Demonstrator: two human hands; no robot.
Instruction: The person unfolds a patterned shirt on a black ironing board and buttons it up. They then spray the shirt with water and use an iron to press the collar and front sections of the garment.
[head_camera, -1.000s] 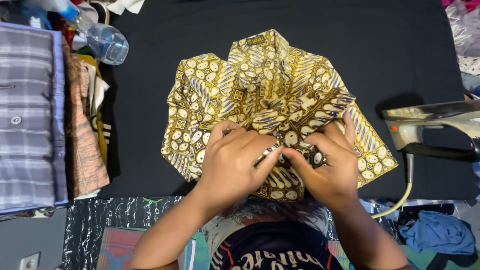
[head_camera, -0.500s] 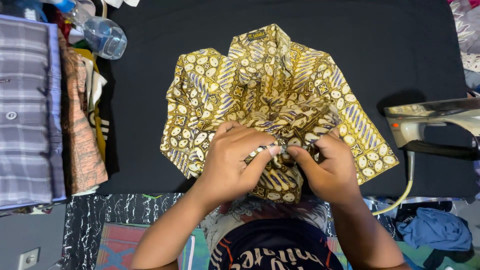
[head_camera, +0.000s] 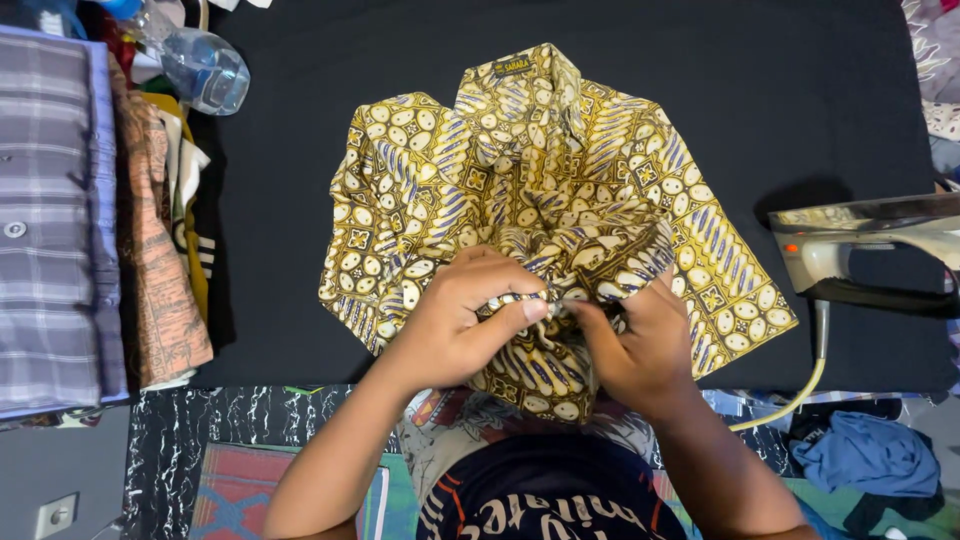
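A yellow patterned batik shirt (head_camera: 520, 180) lies bunched on a black cloth-covered surface (head_camera: 330, 60), collar toward the far side. My left hand (head_camera: 465, 320) and my right hand (head_camera: 635, 345) meet at the shirt's near edge. Both pinch the gathered fabric between thumb and fingers, fingertips almost touching at the middle. The bottom of the shirt hangs over the near edge under my hands.
A stack of folded clothes (head_camera: 60, 210) sits at the left with a plastic water bottle (head_camera: 200, 65) behind it. An iron (head_camera: 860, 245) rests at the right, its cord (head_camera: 800, 385) trailing down. Blue cloth (head_camera: 870, 460) lies lower right.
My hands have closed in toward each other on the shirt's near edge, gathering the fabric tighter. The view has shifted slightly.
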